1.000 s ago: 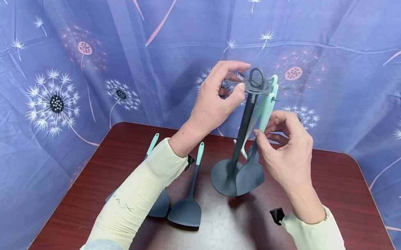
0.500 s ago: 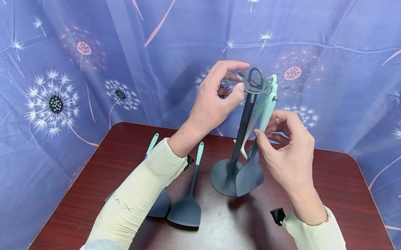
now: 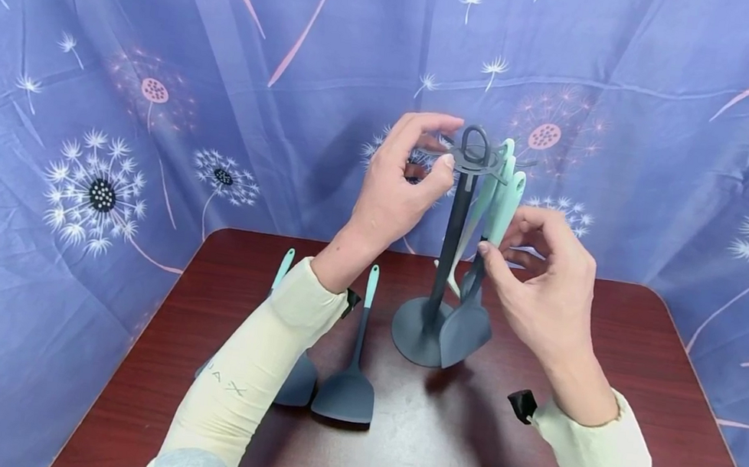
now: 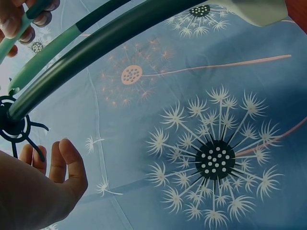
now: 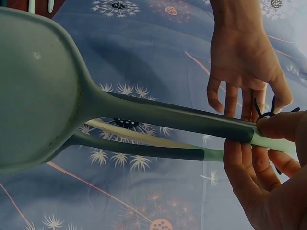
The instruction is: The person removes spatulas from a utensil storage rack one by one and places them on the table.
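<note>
A dark grey utensil stand [image 3: 453,250] with a round base and a ring of hooks stands upright on the table. My left hand [image 3: 404,171] holds the hook ring at its top, thumb in front and fingers behind. With thumb and fingers, my right hand [image 3: 545,284] pinches a spatula [image 3: 465,338] where its mint handle meets the grey shaft. The handle's holed end leans right, just outside the hooks. Behind it, other mint-handled utensils hang from the stand, one with a pale lower part [image 4: 259,12]. In the right wrist view the spatula's broad head [image 5: 38,91] covers the left side.
Left of the stand, a grey turner [image 3: 345,396] with a mint handle lies on the dark red wooden table [image 3: 634,448]. Another turner [image 3: 298,383] lies beside it, partly hidden by the left sleeve [image 3: 247,373]. A blue dandelion-print curtain [image 3: 342,29] hangs behind the table.
The held spatula's handle top has shifted right, off the hook it overlapped before, and my right hand has moved slightly right with it. My left hand stays at the hook ring.
</note>
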### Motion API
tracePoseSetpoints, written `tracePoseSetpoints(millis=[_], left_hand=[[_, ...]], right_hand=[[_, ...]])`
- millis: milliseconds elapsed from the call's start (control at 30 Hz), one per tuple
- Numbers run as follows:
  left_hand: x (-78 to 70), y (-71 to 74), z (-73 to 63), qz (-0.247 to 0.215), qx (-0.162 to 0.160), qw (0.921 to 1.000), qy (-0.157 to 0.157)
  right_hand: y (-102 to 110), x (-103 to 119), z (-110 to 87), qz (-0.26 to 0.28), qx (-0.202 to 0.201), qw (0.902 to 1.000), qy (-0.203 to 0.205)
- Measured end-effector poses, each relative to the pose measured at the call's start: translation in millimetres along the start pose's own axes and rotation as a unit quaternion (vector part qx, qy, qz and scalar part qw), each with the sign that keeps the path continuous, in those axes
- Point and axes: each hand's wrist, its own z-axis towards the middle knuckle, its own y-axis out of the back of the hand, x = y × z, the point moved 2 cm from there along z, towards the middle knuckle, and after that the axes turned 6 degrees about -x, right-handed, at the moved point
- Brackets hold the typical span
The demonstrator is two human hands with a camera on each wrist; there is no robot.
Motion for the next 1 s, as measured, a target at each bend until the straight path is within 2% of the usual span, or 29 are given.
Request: tracePoseSetpoints(millis=[300,633,800,1000], left_hand=[[-0.2,0.3,0.7,0.002,0.0,1.0,-0.001],[0.0,1.7,-0.5,-0.005,0.003,1.0,0.003],[-0.2,2.0,-0.9,-0.006,0.002,1.0,0.005],[-0.9,0.8,0.0,-0.006,0.003,1.0,0.005]], right_hand=[[11,7,1.0,0.003,-0.021,0.9997,0.014],[16,22,-1.3,-0.007,-0.038,0.9992,0.009],[20,17,-2.9,-0.02,-0.045,0.9987,0.011],[28,-4,-5.6,-0.018,-0.058,0.9982,-0.003]])
